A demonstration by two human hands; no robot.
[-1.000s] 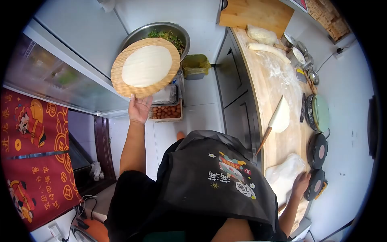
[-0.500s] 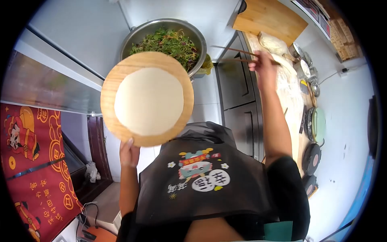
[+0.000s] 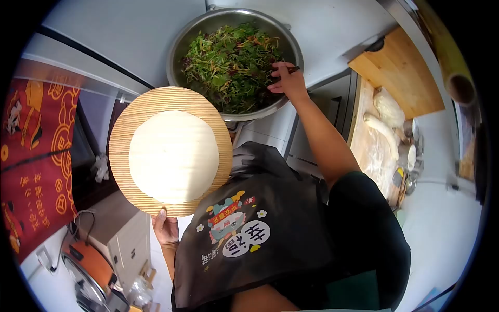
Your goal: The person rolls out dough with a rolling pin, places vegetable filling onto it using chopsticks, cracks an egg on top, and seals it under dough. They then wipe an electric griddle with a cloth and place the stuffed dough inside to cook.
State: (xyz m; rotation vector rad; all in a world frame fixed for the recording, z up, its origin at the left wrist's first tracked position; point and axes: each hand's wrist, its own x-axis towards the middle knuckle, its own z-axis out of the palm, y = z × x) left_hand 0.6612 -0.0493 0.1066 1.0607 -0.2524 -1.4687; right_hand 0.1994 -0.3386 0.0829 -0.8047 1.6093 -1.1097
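Note:
My left hand point(image 3: 165, 229) grips the near edge of a round, ribbed wooden tray point(image 3: 119, 151), thumb on top. A thin, round sheet of pale dough point(image 3: 174, 156) lies flat on the tray, with a band of light across it. Over the right side of a large metal bowl point(image 3: 294, 49) is my right hand point(image 3: 289, 83), fingers bent around the chopsticks point(image 3: 294, 68). Only a short dark piece of them shows; the rest is hidden. Chopped green leaves with orange and purple shreds point(image 3: 228, 67) fill the bowl. The tray's far edge comes close to the bowl's near rim.
At the right, a floured worktop point(image 3: 377, 161) carries a long roll of dough point(image 3: 383, 132), a bagged pale lump point(image 3: 389, 108) and metal cups. A wooden board point(image 3: 403, 73) leans behind. A red printed curtain point(image 3: 36, 156) hangs left, above an orange-lidded pot point(image 3: 89, 262).
My right hand, with the chopsticks, has moved from above the worktop to the bowl. The view has turned right-to-left, and the tray with its dough now sits lower and left of the bowl.

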